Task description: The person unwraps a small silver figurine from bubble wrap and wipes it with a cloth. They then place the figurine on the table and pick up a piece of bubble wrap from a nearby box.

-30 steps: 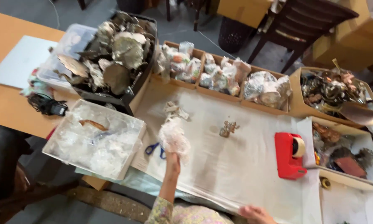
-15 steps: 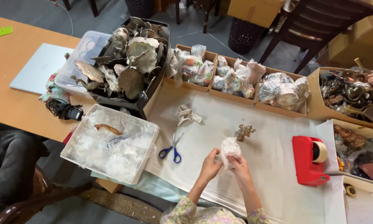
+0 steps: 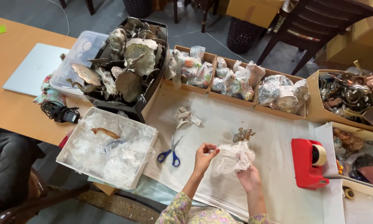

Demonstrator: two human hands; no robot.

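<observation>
My left hand pinches the left edge of a crumpled sheet of clear plastic wrap. Beneath the wrap's right side, my right hand supports it, fingers closed on the sheet. Both hands hold it just above the white paper covering the table. A small metal branch-shaped figurine lies on the paper right behind the wrap. Blue-handled scissors lie open to the left of my left hand.
A white box of plastic wrap sits at the left. Behind it stands a black crate of metal leaf ornaments. Cardboard trays of wrapped items line the back. A red tape dispenser stands at the right, beside boxes of metal pieces.
My left hand carried the plastic wrap from beside the white box to the middle of the paper. My right hand came up and took hold of the wrap too.
</observation>
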